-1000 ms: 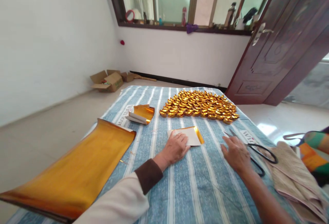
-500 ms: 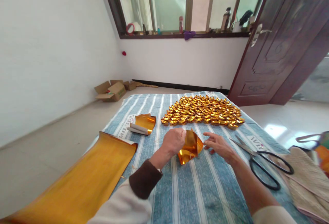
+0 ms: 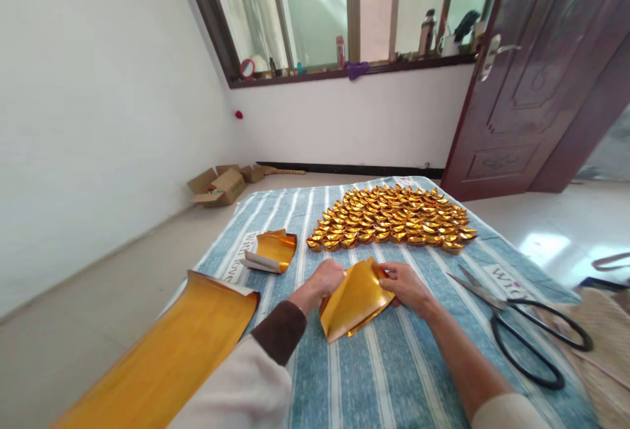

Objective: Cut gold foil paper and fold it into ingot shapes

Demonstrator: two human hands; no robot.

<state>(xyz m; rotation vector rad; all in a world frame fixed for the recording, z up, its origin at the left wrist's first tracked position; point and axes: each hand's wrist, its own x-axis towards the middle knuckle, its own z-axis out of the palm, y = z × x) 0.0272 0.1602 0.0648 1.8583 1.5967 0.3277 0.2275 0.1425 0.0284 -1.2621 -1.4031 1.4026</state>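
Note:
My left hand [image 3: 325,281] and my right hand [image 3: 402,286] both grip the far edge of a small sheet of gold foil paper [image 3: 354,301], lifted off the blue striped cloth [image 3: 374,370] with its gold side toward me. Beyond my hands, several rows of folded gold paper ingots [image 3: 391,216] lie packed together on the cloth. Black scissors [image 3: 524,334] rest flat to the right of my right hand, apart from it.
A long gold foil sheet [image 3: 172,357] curls over the cloth's left edge. A small curled stack of cut foil [image 3: 270,252] lies near the left. A beige cloth [image 3: 610,350] is at the right edge. Cardboard boxes [image 3: 219,186] sit on the floor; a brown door [image 3: 536,75] stands open.
My right hand left the scissors and came over to the foil sheet. My left hand lifted the sheet from the cloth, and both hands now hold it gold side up.

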